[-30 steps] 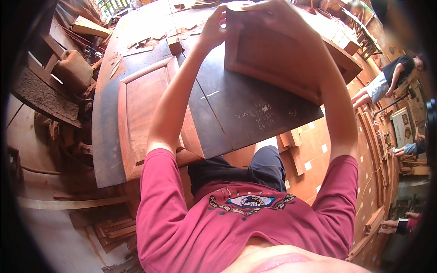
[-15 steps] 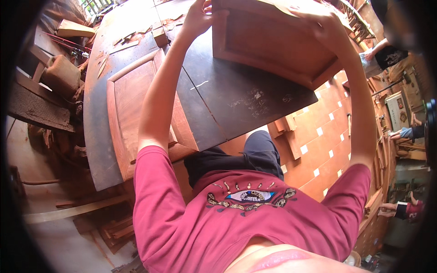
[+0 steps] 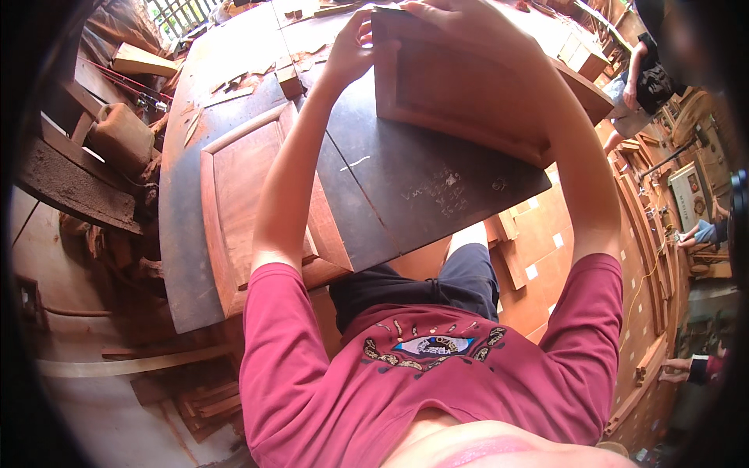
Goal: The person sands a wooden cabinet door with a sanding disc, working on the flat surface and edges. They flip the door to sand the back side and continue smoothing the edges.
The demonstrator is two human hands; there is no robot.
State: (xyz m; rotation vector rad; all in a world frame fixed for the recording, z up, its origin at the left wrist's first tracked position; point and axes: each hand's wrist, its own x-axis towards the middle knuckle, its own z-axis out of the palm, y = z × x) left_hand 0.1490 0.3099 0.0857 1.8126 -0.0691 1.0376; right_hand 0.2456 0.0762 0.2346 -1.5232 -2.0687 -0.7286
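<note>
A framed wooden door panel (image 3: 460, 90) stands tilted up on its edge on the dark tabletop (image 3: 374, 168). My left hand (image 3: 355, 48) grips its left edge, the fingers bent around the corner. Along the upper edge lies my right hand (image 3: 468, 22), closed over the rim; its arm crosses in front of the panel's right part. A second framed panel (image 3: 246, 168) lies flat on the table at the left, partly behind my left forearm.
A small wood block (image 3: 289, 82) and thin offcuts (image 3: 230, 93) lie on the table's far side. At left stands a dusty plastic jug (image 3: 121, 136). Timber pieces (image 3: 511, 257) rest on the tiled floor. Another person (image 3: 636, 90) is at the far right.
My right hand has slid leftward along the panel's upper edge, toward my left hand. The left hand keeps its hold on the left edge. The whole view has shifted slightly.
</note>
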